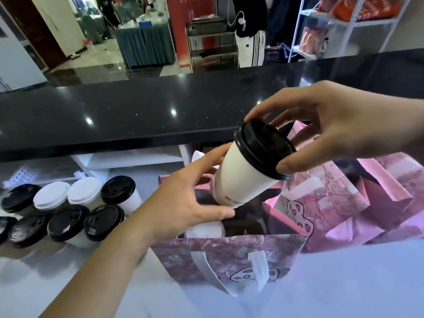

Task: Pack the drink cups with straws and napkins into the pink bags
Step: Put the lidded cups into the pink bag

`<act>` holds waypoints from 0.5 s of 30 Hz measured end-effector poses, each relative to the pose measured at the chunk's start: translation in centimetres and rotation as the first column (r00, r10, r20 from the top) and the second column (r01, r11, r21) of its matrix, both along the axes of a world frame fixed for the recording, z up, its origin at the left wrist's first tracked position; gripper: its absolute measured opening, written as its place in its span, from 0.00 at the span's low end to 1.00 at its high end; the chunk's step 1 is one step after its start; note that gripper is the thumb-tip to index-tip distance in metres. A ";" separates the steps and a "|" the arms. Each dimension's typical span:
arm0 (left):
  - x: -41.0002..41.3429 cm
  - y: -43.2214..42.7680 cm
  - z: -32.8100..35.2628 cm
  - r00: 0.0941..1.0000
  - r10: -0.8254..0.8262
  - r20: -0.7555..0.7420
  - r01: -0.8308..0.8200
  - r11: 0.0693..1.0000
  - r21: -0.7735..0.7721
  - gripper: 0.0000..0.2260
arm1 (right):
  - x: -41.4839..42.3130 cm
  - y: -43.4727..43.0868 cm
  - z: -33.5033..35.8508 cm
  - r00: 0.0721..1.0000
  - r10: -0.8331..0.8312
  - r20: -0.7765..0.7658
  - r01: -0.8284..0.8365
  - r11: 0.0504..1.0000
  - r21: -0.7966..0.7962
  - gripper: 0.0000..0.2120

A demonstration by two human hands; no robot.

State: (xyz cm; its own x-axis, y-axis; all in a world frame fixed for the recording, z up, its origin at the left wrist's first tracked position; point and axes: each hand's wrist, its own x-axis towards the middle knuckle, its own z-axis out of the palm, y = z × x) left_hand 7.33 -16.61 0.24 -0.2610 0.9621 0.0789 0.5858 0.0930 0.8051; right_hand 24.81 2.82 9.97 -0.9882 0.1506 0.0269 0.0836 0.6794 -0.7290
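My right hand [339, 125] grips the black lid of a white paper cup [243, 177], which hangs tilted over the open pink bag [229, 255] in front of me. My left hand [183, 203] reaches in from the lower left with its fingers apart, touching the cup's side and base. Inside the bag a white-lidded cup [204, 230] and a dark cup holder [243, 226] show. Several more cups [68, 207] with black and white lids stand on the white counter at the left.
More pink bags [332, 198] with cartoon prints stand to the right, some open. A raised black countertop [137, 115] runs across behind the work surface. Beyond it a person stands near shelves and a draped table.
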 end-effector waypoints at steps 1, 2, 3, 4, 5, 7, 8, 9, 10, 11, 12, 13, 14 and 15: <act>-0.3 -0.5 0.0 0.994 -0.005 -0.105 -0.002 0.997 -0.071 0.42 | 0.1 -0.2 0.0 1.000 -0.007 0.007 0.006 0.999 0.042 0.33; -0.6 -1.0 -0.2 0.974 -0.023 -0.225 -0.011 0.989 -0.147 0.42 | 0.2 -0.4 0.1 1.000 -0.014 0.018 0.013 0.997 0.080 0.34; -0.8 -1.4 -0.5 0.939 -0.054 -0.341 -0.021 0.977 -0.212 0.43 | 0.4 -0.6 0.2 0.999 -0.013 0.032 0.010 0.994 0.110 0.35; -1.1 -1.8 -0.8 0.895 -0.096 -0.435 -0.023 0.965 -0.260 0.45 | 0.5 -1.0 0.2 0.999 -0.004 0.045 -0.002 0.991 0.133 0.35; -1.2 -2.1 -1.2 0.862 -0.137 -0.488 -0.019 0.954 -0.300 0.48 | 0.5 -1.3 0.2 0.998 0.013 0.059 -0.022 0.988 0.156 0.34; -1.3 -2.5 -1.7 0.854 -0.190 -0.484 0.001 0.931 -0.364 0.53 | 0.3 -2.4 -0.3 0.995 0.047 0.084 -0.065 0.971 0.228 0.33; -1.4 -2.7 -1.9 0.862 -0.194 -0.468 0.008 0.929 -0.369 0.55 | -0.1 -2.8 -0.7 0.993 0.065 0.097 -0.091 0.953 0.288 0.33; -1.4 -2.7 -1.9 0.866 -0.192 -0.461 0.015 0.933 -0.360 0.57 | -0.6 -3.3 -1.2 0.991 0.075 0.113 -0.111 0.929 0.353 0.33; -1.3 -2.6 -1.9 0.866 -0.190 -0.462 0.019 0.936 -0.350 0.58 | -1.1 -3.7 -1.8 0.988 0.080 0.132 -0.128 0.903 0.410 0.33; -1.2 -2.5 -1.9 0.864 -0.194 -0.464 0.021 0.936 -0.352 0.59 | -1.5 -3.9 -2.4 0.984 0.084 0.158 -0.148 0.879 0.454 0.33; -1.1 -2.4 -1.8 0.861 -0.208 -0.463 0.025 0.929 -0.370 0.59 | -2.0 -4.2 -2.9 0.976 0.083 0.202 -0.174 0.856 0.487 0.33; -1.0 -2.3 -1.7 0.855 -0.231 -0.464 0.028 0.915 -0.403 0.59 | -2.3 -4.6 -3.4 0.962 0.080 0.262 -0.209 0.833 0.512 0.33; -0.8 -2.3 -1.6 0.844 -0.259 -0.470 0.028 0.895 -0.445 0.59 | -2.5 -4.9 -3.8 0.943 0.076 0.324 -0.248 0.809 0.533 0.33; -0.6 -2.3 -1.5 0.830 -0.285 -0.479 0.028 0.879 -0.475 0.59 | -2.6 -5.2 -4.3 0.926 0.070 0.372 -0.281 0.786 0.551 0.33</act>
